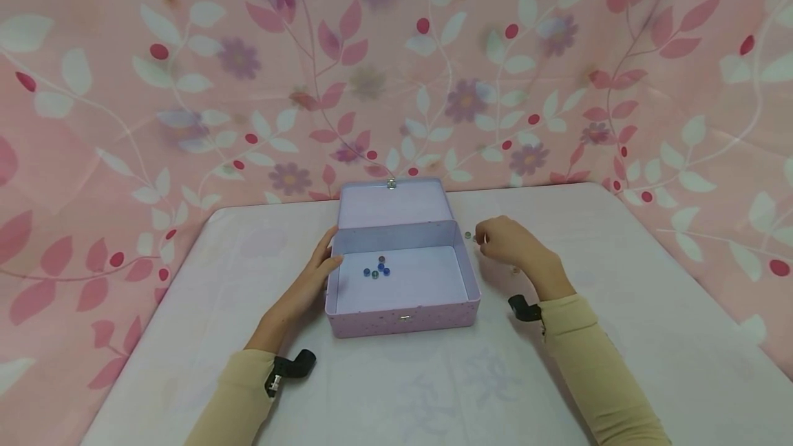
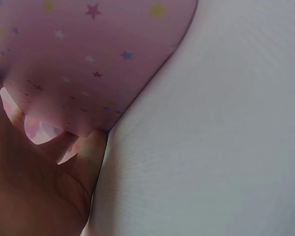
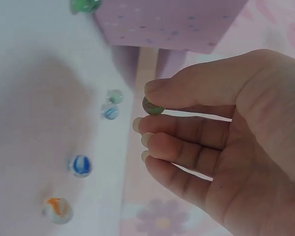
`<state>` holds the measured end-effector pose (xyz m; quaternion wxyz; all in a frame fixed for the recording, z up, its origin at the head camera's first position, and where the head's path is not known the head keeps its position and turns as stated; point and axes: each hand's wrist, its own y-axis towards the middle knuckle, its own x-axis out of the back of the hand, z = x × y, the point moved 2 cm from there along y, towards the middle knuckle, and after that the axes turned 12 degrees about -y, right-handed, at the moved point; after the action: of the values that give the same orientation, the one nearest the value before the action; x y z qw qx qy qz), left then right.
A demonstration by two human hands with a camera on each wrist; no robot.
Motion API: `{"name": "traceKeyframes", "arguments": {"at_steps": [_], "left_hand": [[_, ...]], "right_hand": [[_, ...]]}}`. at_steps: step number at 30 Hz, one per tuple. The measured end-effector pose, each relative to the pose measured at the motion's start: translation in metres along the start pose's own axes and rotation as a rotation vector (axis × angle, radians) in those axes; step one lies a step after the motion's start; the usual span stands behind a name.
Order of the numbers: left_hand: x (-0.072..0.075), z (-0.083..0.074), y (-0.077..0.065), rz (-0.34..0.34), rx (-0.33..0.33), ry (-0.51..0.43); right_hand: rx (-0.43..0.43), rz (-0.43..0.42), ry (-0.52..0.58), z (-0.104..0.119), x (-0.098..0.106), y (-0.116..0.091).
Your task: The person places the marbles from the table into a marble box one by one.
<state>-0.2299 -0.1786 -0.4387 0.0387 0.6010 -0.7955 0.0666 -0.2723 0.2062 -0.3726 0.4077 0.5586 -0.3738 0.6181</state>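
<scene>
A lilac tin box (image 1: 403, 322) with printed stars stands on the table, its hinged lid (image 1: 396, 206) laid back. Several marbles (image 1: 381, 268), blue, green and brownish, lie on its floor. At the left wall, my left hand (image 1: 303, 289) holds the box, thumb over the rim and fingers along the outside. My right hand (image 1: 511, 243) is beyond the box's right side. Thumb and index finger pinch a green marble (image 3: 153, 106), seen in the right wrist view; the other fingers are loosely bent. Near it are a blue-and-white marble (image 3: 81, 165) and an orange-and-white marble (image 3: 58, 210).
More loose marbles sit right of the box, among them a pale green one (image 3: 115, 96), a clear bluish one (image 3: 109, 111) and a bright green one (image 3: 86, 5). A white cloth covers the table (image 1: 396, 391). Behind it hangs a pink floral curtain (image 1: 396, 67).
</scene>
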Motion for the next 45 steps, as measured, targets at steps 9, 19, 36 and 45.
{"name": "traceKeyframes", "arguments": {"at_steps": [9,19,36,45], "left_hand": [[0.001,0.001,0.001,0.008,-0.01,0.006],[-0.005,-0.027,-0.012,0.035,0.029,0.001],[-0.008,-0.034,-0.018,0.044,0.025,0.005],[-0.001,-0.009,-0.003,0.032,0.014,-0.019]], "right_hand": [[0.019,-0.065,0.006,0.012,0.017,-0.006],[0.064,-0.157,0.006,0.029,0.033,-0.012],[0.222,-0.213,0.029,0.065,0.034,-0.015],[0.326,-0.205,-0.025,0.081,0.022,-0.012]]}}
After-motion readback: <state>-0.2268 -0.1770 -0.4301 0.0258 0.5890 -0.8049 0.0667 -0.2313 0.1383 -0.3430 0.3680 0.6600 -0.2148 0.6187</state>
